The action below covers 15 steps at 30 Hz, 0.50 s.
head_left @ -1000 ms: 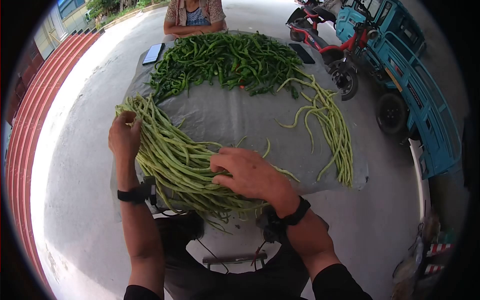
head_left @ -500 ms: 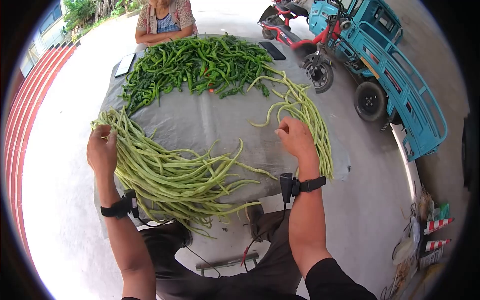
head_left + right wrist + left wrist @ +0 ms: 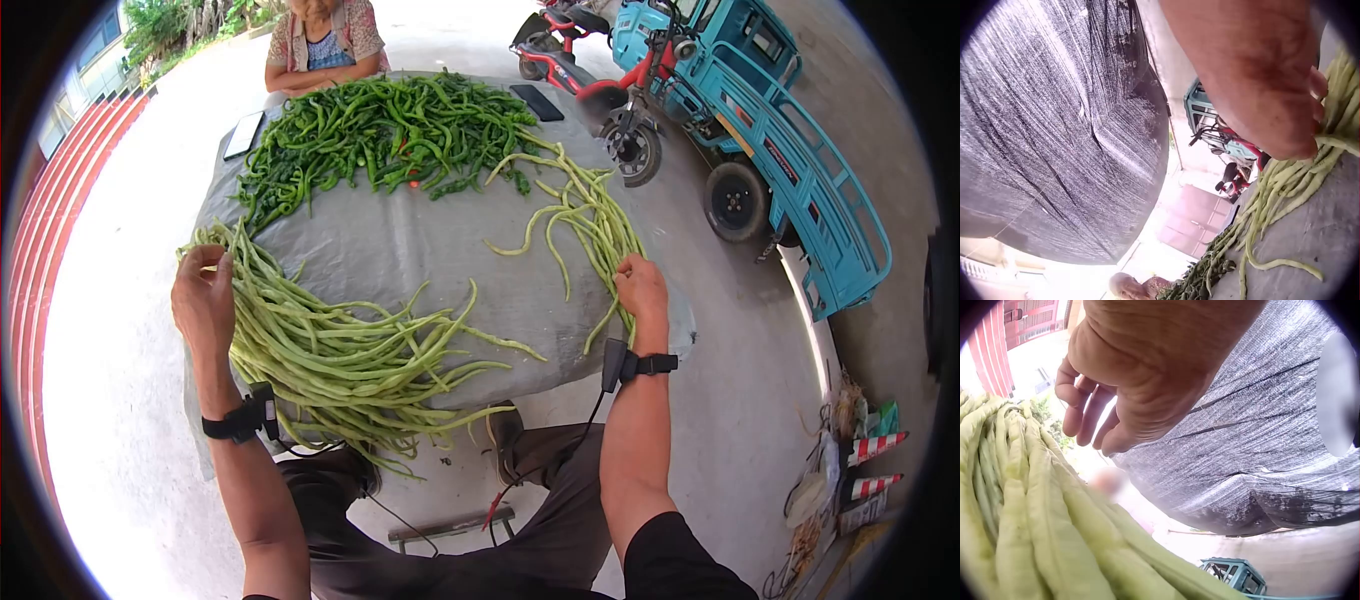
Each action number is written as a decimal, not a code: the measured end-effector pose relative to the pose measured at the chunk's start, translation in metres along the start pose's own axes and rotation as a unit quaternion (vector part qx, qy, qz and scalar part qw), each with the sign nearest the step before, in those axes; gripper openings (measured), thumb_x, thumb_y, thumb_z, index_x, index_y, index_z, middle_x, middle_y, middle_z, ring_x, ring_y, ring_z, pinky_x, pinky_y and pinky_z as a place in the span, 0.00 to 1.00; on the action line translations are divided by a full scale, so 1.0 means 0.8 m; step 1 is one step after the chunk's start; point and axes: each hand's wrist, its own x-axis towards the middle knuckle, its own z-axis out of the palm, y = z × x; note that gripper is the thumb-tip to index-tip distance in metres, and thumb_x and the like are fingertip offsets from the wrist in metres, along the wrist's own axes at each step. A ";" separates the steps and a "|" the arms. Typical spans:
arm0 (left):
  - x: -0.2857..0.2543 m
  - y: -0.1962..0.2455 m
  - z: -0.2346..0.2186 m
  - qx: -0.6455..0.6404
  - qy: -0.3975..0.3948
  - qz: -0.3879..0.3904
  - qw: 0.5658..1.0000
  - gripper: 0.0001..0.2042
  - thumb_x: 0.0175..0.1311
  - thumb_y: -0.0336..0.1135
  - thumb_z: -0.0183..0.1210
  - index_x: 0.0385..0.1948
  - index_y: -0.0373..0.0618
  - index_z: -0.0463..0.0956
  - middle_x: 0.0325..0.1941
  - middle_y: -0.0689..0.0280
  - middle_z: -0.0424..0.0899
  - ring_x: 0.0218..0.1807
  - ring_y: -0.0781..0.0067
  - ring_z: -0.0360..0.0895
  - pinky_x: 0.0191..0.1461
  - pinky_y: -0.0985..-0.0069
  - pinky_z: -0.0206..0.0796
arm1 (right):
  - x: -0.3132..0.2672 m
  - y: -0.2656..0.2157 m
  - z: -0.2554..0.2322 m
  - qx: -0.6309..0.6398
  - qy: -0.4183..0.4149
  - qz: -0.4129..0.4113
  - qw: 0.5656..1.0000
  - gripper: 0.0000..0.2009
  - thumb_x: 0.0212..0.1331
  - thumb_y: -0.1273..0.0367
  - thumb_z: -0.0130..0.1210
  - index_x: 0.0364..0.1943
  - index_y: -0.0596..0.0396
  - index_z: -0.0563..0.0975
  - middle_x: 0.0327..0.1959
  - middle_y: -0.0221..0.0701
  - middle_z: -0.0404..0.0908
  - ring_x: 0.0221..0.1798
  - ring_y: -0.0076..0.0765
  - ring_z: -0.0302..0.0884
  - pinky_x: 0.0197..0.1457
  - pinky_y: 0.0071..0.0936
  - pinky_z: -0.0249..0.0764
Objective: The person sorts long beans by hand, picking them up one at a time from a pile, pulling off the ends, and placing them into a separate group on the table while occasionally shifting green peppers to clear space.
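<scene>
A large heap of long green beans [image 3: 330, 345] lies across the left and front of the covered table. My left hand [image 3: 203, 300] is at the heap's far left end; the left wrist view shows its loosely bent fingers [image 3: 1074, 419] above the beans, with nothing between them. A smaller bunch of long beans [image 3: 590, 215] lies along the right side. My right hand [image 3: 642, 290] pinches beans at the near part of that bunch, with one bean [image 3: 1338, 142] passing right at the thumb tip in the right wrist view. The hand hides part of the bunch.
Green chili peppers [image 3: 370, 140] are piled at the back of the grey sheet [image 3: 400, 240]. A white phone [image 3: 243, 135] and a black phone [image 3: 537, 102] flank them. Opposite sits a person [image 3: 325, 50] with folded arms. A red scooter [image 3: 600, 90] and blue three-wheeler [image 3: 800, 150] stand right.
My right hand has left the large heap, crossed right and taken hold of beans in the smaller bunch. My left hand has stayed at the heap's left end. The head view has shifted.
</scene>
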 end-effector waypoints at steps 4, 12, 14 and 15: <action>-0.001 0.005 0.003 -0.048 -0.010 0.008 0.999 0.10 0.71 0.37 0.65 0.46 0.41 0.85 0.42 0.63 0.90 0.39 0.71 0.84 0.46 0.71 0.75 | 0.003 -0.004 0.003 -0.030 -0.008 -0.014 0.999 0.08 0.56 0.69 0.61 0.40 0.48 0.85 0.46 0.43 0.85 0.55 0.57 0.81 0.59 0.49 0.77; -0.003 0.015 0.007 -0.110 -0.010 0.038 0.993 0.08 0.70 0.31 0.64 0.45 0.40 0.86 0.41 0.64 0.90 0.38 0.73 0.84 0.45 0.74 0.75 | 0.004 -0.013 0.000 0.064 0.044 -0.013 0.997 0.08 0.56 0.71 0.58 0.34 0.53 0.88 0.39 0.45 0.89 0.45 0.56 0.87 0.50 0.46 0.80; -0.004 0.017 0.007 -0.117 -0.005 0.045 0.992 0.08 0.70 0.31 0.64 0.45 0.40 0.86 0.40 0.65 0.90 0.37 0.73 0.83 0.45 0.74 0.75 | 0.005 -0.023 -0.009 0.117 0.049 -0.017 0.992 0.09 0.56 0.73 0.57 0.36 0.53 0.88 0.36 0.42 0.89 0.43 0.49 0.87 0.49 0.42 0.81; -0.004 0.019 0.007 -0.120 -0.002 0.049 0.992 0.08 0.70 0.31 0.64 0.45 0.40 0.86 0.40 0.65 0.89 0.37 0.74 0.83 0.45 0.74 0.75 | 0.008 -0.027 -0.011 0.144 0.052 -0.018 0.988 0.10 0.56 0.74 0.56 0.37 0.53 0.88 0.35 0.41 0.89 0.42 0.46 0.88 0.49 0.40 0.81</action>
